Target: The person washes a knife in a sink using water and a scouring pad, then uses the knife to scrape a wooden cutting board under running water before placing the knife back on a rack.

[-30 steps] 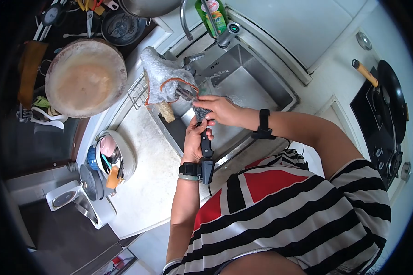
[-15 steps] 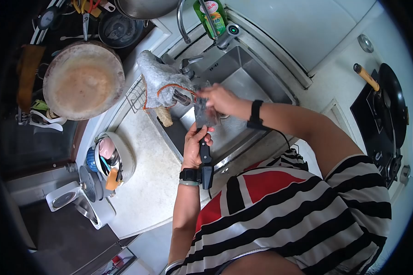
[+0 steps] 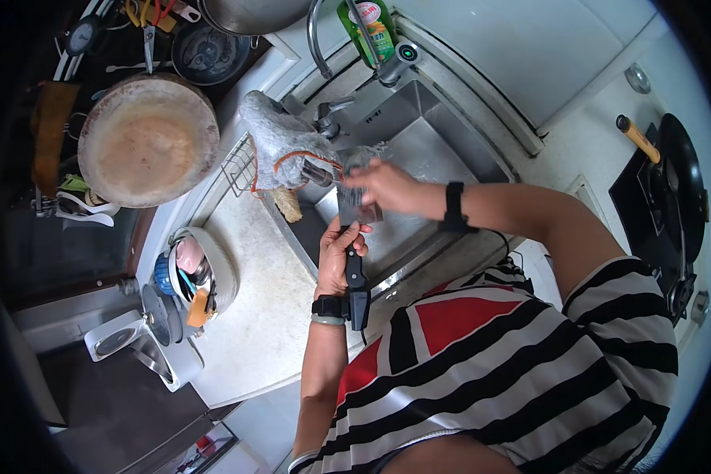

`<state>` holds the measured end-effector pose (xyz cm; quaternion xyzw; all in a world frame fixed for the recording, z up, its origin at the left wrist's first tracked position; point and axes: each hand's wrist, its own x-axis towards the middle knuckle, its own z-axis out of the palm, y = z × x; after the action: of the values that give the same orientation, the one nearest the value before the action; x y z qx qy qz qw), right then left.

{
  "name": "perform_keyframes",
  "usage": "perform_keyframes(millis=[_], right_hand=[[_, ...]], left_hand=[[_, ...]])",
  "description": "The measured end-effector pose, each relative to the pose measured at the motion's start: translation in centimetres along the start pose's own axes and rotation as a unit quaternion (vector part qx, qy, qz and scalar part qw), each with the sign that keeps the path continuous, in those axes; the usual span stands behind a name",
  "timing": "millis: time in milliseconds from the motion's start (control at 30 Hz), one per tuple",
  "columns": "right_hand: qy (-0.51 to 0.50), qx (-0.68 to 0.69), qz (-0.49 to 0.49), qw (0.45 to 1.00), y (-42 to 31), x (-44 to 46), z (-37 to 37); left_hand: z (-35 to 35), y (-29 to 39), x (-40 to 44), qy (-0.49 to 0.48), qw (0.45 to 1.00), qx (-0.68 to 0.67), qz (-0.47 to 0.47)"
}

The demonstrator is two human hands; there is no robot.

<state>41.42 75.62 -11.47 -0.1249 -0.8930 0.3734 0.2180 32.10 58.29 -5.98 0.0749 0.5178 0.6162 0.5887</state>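
Observation:
My left hand point(image 3: 336, 259) is closed around the black handle of a wide-bladed kitchen knife point(image 3: 346, 204), whose blade points away from me over the sink point(image 3: 454, 146). At the blade, my right hand point(image 3: 395, 189) is smeared by motion; whether it pinches anything is unclear. Water splashes around the right fingers. Just left of the blade, a metal tap spout point(image 3: 317, 174) shows beside a grey towel point(image 3: 272, 130) with orange edging. Under the towel lies a tan sponge-like piece point(image 3: 287, 207).
A wire rack point(image 3: 235, 167) stands left of the sink. On the counter is a white tub point(image 3: 225, 272) of utensils. A large round board point(image 3: 148, 142) lies further left. Behind the sink is a green soap bottle point(image 3: 367, 31); a black wok point(image 3: 679, 186) sits at the right.
My right hand has shifted slightly right and down along the knife blade, still blurred. My left hand keeps its grip on the handle. The whole view has moved a little.

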Motion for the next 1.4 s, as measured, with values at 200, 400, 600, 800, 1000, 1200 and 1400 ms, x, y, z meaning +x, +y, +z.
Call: perform_keyframes(millis=[200, 400, 600, 800, 1000, 1200, 1400], right_hand=[[-0.042, -0.032, 0.08, 0.995, 1.5, 3.2, -1.9], [-0.032, -0.049, -0.084, 0.995, 0.0, 1.1, 0.3], [0.014, -0.047, 0.067, 0.997, 2.0, 3.7, -2.2], [-0.066, 0.041, 0.069, 0.995, -1.1, 1.3, -1.8], [0.12, 0.1, 0.127, 0.979, 7.4, 4.3, -1.2], [0.103, 0.369, 0.282, 0.88, 8.8, 3.0, -3.4], [0.109, 0.478, 0.353, 0.797, 6.1, 2.2, -7.1]], left_hand=[[0.4, 0.0, 0.2, 0.007, 1.0, -0.008, 0.022], [0.4, 0.0, 0.6, 0.009, 1.0, -0.02, 0.011], [0.5, -0.2, 0.4, -0.002, 1.0, -0.017, 0.002], [0.1, -0.2, 0.7, 0.015, 0.999, -0.031, 0.021], [0.5, 0.1, 0.3, 0.013, 1.0, -0.002, 0.009], [1.4, 0.5, 0.1, 0.03, 0.999, -0.013, 0.006], [1.4, -0.1, 0.5, 0.01, 0.998, 0.047, 0.029]])
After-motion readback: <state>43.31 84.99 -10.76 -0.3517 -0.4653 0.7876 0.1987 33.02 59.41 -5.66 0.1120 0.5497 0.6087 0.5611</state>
